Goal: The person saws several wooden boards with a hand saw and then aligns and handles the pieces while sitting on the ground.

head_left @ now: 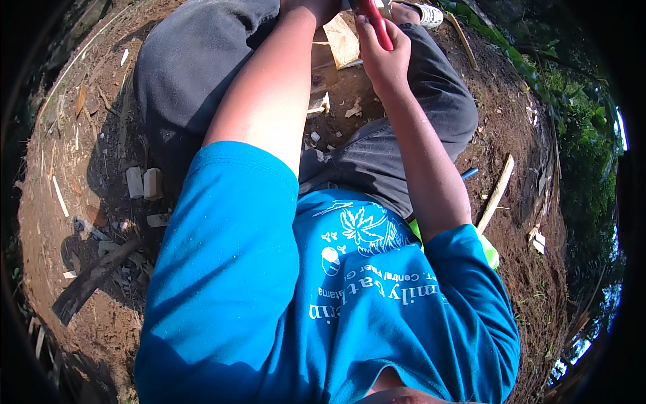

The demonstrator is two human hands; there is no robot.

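Note:
My right hand (390, 62) is closed around the red handle (377, 25) of a tool at the top edge of the head view. The tool's working end lies mostly beyond the frame, so its kind is unclear. To its left, my left hand (311, 7) is largely cut off by the same edge, and its fingers do not show. A pale piece of wood (343, 42) with a freshly cut face lies just below and between my hands. Under it, a smaller cut piece (319, 106) rests on the soil between my legs.
I sit on bare brown soil with my legs bent. Two short wood blocks (144, 183) and a dark charred log (94, 281) lie at left. On the right are a long wood strip (496, 192), a small blue object (470, 173), scattered chips and green plants (582, 128).

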